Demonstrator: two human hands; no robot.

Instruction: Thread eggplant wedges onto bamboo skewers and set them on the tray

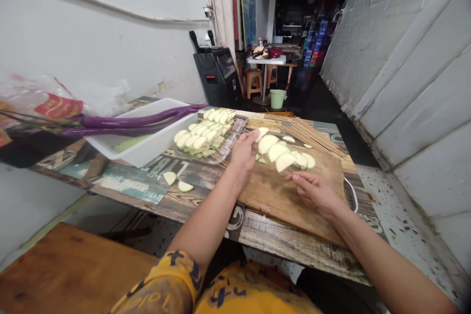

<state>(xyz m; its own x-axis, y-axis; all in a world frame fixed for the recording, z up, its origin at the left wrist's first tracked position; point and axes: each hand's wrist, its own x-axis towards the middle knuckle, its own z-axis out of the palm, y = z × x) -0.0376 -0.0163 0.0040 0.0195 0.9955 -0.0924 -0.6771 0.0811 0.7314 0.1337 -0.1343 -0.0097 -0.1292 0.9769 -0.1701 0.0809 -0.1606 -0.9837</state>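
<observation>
My left hand (pixel 244 151) pinches a pale vegetable slice (pixel 262 133) over the left side of a wooden cutting board (pixel 265 191). Several more pale slices with thin green edges (pixel 285 161) lie overlapping on the board between my hands. My right hand (pixel 312 189) is closed in a pinch just in front of these slices; what its fingertips hold, if anything, is too small to make out. Beyond the board lies a spread of thin wooden skewers (pixel 320 135). To the left, skewered slices (pixel 200 136) are piled on a metal tray (pixel 221 154).
A white tub (pixel 143 157) holds long purple eggplants (pixel 136 120) jutting over its rim. Two loose slices (pixel 185 186) rest on the patterned table (pixel 206 196). Plastic bags (pixel 62 103) sit at far left, a wooden stool (pixel 73 270) below. Walls flank both sides.
</observation>
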